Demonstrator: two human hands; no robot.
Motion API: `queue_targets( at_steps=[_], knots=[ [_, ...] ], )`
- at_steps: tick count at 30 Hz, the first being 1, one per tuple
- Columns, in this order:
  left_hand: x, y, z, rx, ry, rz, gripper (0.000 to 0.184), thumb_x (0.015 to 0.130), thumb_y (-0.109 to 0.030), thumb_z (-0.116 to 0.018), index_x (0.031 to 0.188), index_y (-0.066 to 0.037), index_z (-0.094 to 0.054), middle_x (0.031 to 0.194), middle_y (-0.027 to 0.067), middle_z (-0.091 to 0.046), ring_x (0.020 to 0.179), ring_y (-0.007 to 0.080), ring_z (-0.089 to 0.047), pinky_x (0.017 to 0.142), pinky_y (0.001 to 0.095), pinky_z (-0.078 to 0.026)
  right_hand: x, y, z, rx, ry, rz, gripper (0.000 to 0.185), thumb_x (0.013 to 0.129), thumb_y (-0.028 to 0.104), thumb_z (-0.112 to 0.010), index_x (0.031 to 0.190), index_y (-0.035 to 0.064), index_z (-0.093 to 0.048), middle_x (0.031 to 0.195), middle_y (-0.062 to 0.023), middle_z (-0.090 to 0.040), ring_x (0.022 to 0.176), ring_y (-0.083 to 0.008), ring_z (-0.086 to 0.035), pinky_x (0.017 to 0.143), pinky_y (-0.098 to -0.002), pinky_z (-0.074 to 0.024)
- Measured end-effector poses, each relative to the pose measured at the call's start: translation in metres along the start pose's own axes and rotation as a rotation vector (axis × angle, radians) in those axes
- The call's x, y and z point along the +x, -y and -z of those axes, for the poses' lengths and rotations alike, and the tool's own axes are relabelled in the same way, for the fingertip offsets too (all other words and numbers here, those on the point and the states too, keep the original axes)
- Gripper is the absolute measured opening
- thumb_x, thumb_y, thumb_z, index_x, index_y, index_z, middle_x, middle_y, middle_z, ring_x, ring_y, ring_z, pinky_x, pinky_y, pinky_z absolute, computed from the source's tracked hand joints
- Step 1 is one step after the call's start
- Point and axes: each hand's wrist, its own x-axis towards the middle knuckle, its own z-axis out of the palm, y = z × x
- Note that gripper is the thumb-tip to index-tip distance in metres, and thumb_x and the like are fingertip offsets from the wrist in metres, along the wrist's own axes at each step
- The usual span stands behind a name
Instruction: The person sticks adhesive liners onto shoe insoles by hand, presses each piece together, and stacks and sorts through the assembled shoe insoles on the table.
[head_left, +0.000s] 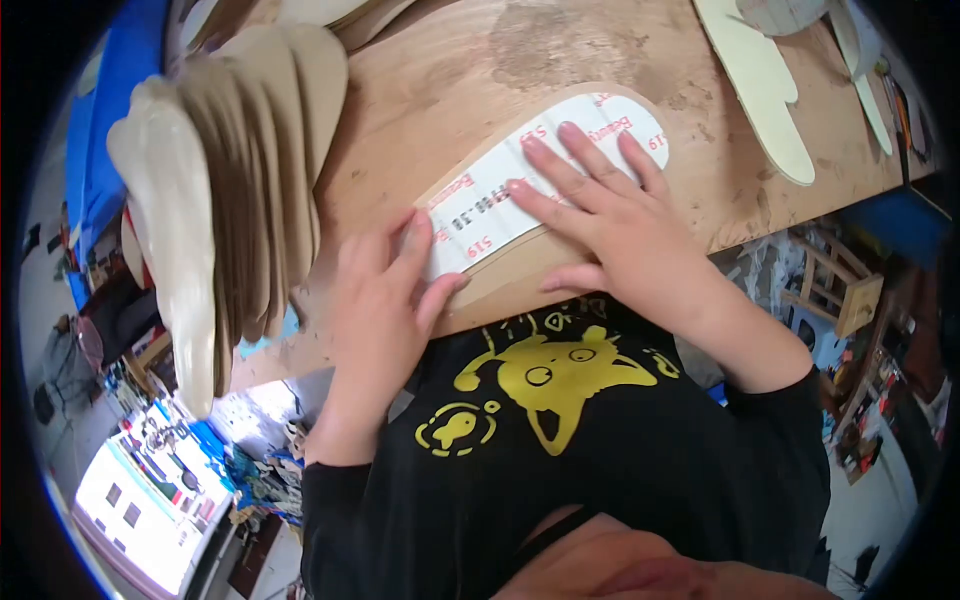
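Note:
A white insole-shaped sheet (480, 205) printed with red and black lettering lies on a larger tan sole-shaped piece (530, 262). My left hand (385, 275) holds the sheet's narrow end, with the forefinger at one corner and the thumb at the other. My right hand (610, 215) lies flat on the sheet's middle and wide part with its fingers spread. Its thumb rests over the tan piece near the table edge. The other fingers of my left hand are partly hidden behind its forefinger.
A fanned stack of tan sole-shaped pieces (255, 170) stands at the left of the wooden table (440, 70). Pale cream cut pieces (765, 110) lie at the right. A wooden stool (850, 300) stands below the right side, and blue material (110, 140) hangs at the far left.

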Motion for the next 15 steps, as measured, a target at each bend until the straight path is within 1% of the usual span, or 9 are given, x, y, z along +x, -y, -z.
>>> queue_targets(
  at_steps=[2, 3, 8, 10, 11, 12, 13, 14, 15],
  knots=[
    [0.002, 0.003, 0.005, 0.018, 0.007, -0.061, 0.055, 0.075, -0.024, -0.08, 0.122, -0.001, -0.065, 0.117, 0.0139, -0.061, 0.108, 0.0315, -0.057, 0.092, 0.0394, -0.047, 0.0, 0.003, 0.002, -0.045, 0.015, 0.01, 0.088, 0.071, 0.049, -0.074, 0.15, 0.0259, -0.041, 0.16, -0.0032, -0.03, 0.149, -0.0274, -0.022, 0.118, -0.0538, -0.0155],
    [0.001, 0.007, 0.003, -0.012, -0.002, -0.078, 0.054, 0.076, -0.026, -0.078, 0.121, 0.0, -0.064, 0.116, 0.0153, -0.061, 0.107, 0.0336, -0.057, 0.092, 0.04, -0.046, 0.0, 0.004, 0.002, -0.059, 0.018, 0.016, 0.088, 0.071, 0.049, -0.074, 0.15, 0.026, -0.04, 0.16, -0.0036, -0.03, 0.149, -0.0277, -0.022, 0.118, -0.0538, -0.0156],
    [-0.002, 0.014, 0.007, -0.037, 0.002, -0.137, 0.051, 0.078, -0.027, -0.076, 0.119, 0.001, -0.064, 0.114, 0.0168, -0.061, 0.108, 0.0355, -0.056, 0.093, 0.0407, -0.046, 0.0, 0.009, 0.003, -0.151, 0.044, 0.026, 0.089, 0.074, 0.051, -0.073, 0.151, 0.026, -0.038, 0.161, -0.0054, -0.027, 0.15, -0.0293, -0.02, 0.119, -0.0532, -0.0149],
    [-0.005, 0.018, 0.004, -0.034, -0.007, -0.175, 0.05, 0.079, -0.027, -0.076, 0.118, 0.002, -0.065, 0.113, 0.0169, -0.061, 0.109, 0.0356, -0.056, 0.093, 0.0406, -0.046, -0.001, 0.01, -0.001, -0.171, 0.004, 0.035, 0.084, 0.077, 0.048, -0.073, 0.151, 0.0259, -0.039, 0.161, -0.0057, -0.028, 0.15, -0.0284, -0.02, 0.119, -0.053, -0.0147],
    [-0.006, 0.022, 0.0, 0.001, -0.059, -0.225, 0.049, 0.079, -0.028, -0.076, 0.116, 0.002, -0.065, 0.111, 0.017, -0.061, 0.105, 0.0351, -0.058, 0.09, 0.0407, -0.047, -0.002, 0.01, -0.002, -0.174, -0.012, 0.036, 0.083, 0.078, 0.047, -0.073, 0.151, 0.0255, -0.039, 0.16, -0.0058, -0.029, 0.15, -0.0277, -0.019, 0.119, -0.0535, -0.0148],
    [-0.007, 0.025, 0.001, -0.036, -0.054, -0.226, 0.049, 0.08, -0.029, -0.076, 0.117, 0.002, -0.065, 0.11, 0.0173, -0.061, 0.103, 0.0354, -0.058, 0.089, 0.0409, -0.048, -0.003, 0.01, -0.004, -0.175, -0.028, 0.034, 0.082, 0.079, 0.046, -0.074, 0.151, 0.0251, -0.039, 0.16, -0.0059, -0.029, 0.151, -0.0269, -0.019, 0.119, -0.054, -0.015],
    [-0.006, 0.027, 0.003, -0.074, -0.048, -0.231, 0.049, 0.081, -0.029, -0.076, 0.117, 0.002, -0.065, 0.11, 0.0176, -0.061, 0.102, 0.0357, -0.059, 0.089, 0.0411, -0.048, -0.004, 0.013, -0.006, -0.107, -0.179, 0.05, 0.07, 0.082, 0.04, -0.074, 0.143, 0.0157, -0.05, 0.153, -0.0093, -0.042, 0.144, -0.0283, -0.034, 0.118, -0.0494, -0.0202],
    [-0.006, 0.031, 0.005, -0.113, -0.041, -0.236, 0.048, 0.081, -0.029, -0.076, 0.117, 0.001, -0.066, 0.109, 0.018, -0.061, 0.101, 0.0359, -0.059, 0.088, 0.0412, -0.048, -0.008, 0.017, 0.001, -0.018, -0.304, 0.04, 0.063, 0.082, 0.037, -0.075, 0.136, 0.0126, -0.055, 0.147, -0.0103, -0.048, 0.138, -0.0279, -0.041, 0.115, -0.0464, -0.0256],
    [-0.005, 0.031, 0.012, -0.161, -0.011, -0.214, 0.047, 0.084, -0.032, -0.075, 0.118, 0.0, -0.067, 0.101, 0.0133, -0.066, 0.092, 0.0274, -0.063, 0.084, 0.037, -0.05, -0.013, 0.022, 0.014, 0.073, -0.422, 0.029, 0.056, 0.082, 0.034, -0.076, 0.13, 0.0095, -0.059, 0.142, -0.0112, -0.054, 0.132, -0.0276, -0.048, 0.112, -0.0434, -0.0309]
  ],
)
